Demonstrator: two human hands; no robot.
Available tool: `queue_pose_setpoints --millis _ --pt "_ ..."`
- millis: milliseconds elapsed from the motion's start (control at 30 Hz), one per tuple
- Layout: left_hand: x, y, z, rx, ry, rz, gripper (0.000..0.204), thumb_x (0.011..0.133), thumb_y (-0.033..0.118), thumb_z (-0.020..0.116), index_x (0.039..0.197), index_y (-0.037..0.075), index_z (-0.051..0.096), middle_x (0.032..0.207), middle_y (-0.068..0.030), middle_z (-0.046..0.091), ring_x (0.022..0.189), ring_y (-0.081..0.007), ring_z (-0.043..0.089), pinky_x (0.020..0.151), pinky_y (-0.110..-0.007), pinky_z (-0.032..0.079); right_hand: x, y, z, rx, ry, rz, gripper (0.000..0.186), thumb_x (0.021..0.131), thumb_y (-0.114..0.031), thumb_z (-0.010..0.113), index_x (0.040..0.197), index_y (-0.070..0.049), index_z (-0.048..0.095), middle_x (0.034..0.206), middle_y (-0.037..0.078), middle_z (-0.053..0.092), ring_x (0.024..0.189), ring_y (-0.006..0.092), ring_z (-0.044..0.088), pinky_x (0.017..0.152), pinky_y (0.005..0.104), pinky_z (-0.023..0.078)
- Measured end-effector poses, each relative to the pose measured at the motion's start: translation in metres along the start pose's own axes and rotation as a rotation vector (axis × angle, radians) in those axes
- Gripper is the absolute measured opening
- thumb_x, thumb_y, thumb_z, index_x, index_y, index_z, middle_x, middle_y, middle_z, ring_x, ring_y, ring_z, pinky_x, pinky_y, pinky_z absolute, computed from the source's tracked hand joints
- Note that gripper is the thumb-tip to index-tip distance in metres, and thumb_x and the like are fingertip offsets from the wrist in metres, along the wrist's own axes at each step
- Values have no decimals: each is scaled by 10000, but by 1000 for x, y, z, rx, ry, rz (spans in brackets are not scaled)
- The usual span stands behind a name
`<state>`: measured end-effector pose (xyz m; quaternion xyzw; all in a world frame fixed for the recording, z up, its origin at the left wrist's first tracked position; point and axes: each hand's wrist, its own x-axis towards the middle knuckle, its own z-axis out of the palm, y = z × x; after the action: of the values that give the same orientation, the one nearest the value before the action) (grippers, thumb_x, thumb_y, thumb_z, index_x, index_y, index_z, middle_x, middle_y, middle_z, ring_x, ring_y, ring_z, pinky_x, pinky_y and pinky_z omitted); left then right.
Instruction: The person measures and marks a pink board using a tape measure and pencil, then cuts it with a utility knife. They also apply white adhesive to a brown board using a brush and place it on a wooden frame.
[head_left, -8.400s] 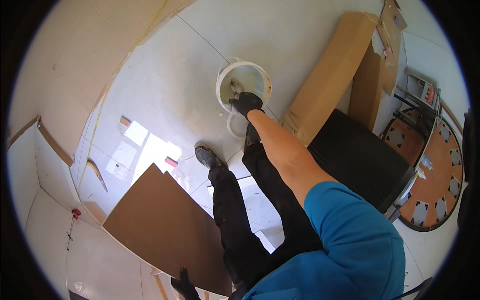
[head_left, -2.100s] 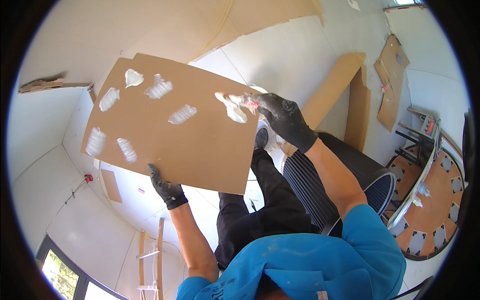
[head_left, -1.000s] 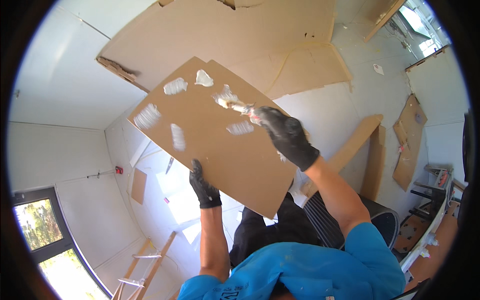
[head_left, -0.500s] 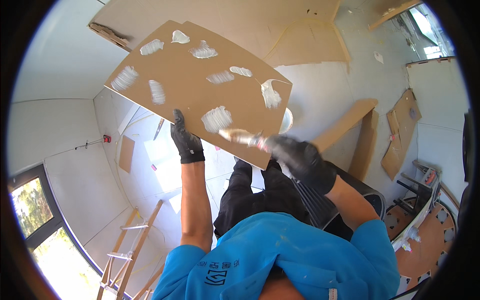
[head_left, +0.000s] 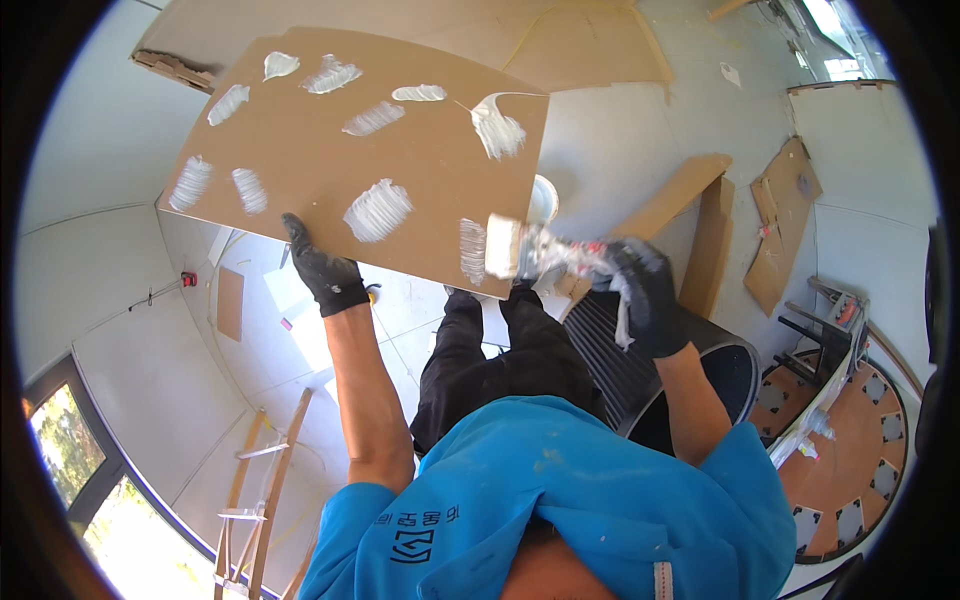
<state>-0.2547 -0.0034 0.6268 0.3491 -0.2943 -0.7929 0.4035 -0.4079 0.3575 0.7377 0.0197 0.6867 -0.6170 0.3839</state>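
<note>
Both gloved hands are busy: the left hand [head_left: 322,270] grips the lower edge of the brown board [head_left: 360,150], held up and tilted, while the right hand [head_left: 645,295] clamps a wide brush [head_left: 520,250] at its bottom edge. Dabbing white paste [head_left: 378,208] seems the step; next, likely another dab on bare board.

No packages, signs or screens clearly visible

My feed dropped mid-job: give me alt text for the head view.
The gloved left hand holds up a brown board dotted with white paste, while the gloved right hand presses a wide paste-covered brush to its lower edge, above a white bucket.
</note>
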Motion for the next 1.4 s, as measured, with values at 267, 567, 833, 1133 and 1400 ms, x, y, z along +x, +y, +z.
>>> queue_pose_setpoints --millis 267,567,833,1133,1400 --pt "-7 1 28 -5 -2 30 499 1016 367 448 1347 -6 438 1320 -148 528 1191 -298 513 1033 -436 402 -41 -15 -7 -1381 -115 -1119 362 916 -170 618 1253 -51 556 1225 122 593 1025 206 630 815 309 542" --pt "-22 8 55 37 106 8 505 1023 364 425 1345 -25 425 1328 -164 516 1171 -298 530 1010 -430 429 -55 -71 -66 -1247 -263 -757 324 912 -112 550 1232 -91 596 1332 119 546 1117 239 616 868 393 542" --pt "-25 6 49 -6 63 -8 505 1014 379 454 1327 -16 466 1266 -156 566 1123 -278 564 959 -398 471 -54 -110 -42 -1150 -384 -929 339 891 -17 575 1230 -21 577 1228 154 618 1118 290 617 926 385 526" --pt "-23 22 59 28 224 26 421 962 339 587 1178 -21 555 1041 -96 638 860 -192 620 738 -313 509 -26 -78 11 -855 -418 -779 279 863 24 579 1135 -20 622 1120 198 649 1018 316 653 860 399 536" --pt "-24 44 54 162 267 38 344 925 165 636 1194 -34 558 1028 -94 649 860 -182 629 746 -301 504 38 -135 112 -688 44 -1019 256 873 -18 643 1128 5 618 1038 181 683 935 263 692 796 353 558"
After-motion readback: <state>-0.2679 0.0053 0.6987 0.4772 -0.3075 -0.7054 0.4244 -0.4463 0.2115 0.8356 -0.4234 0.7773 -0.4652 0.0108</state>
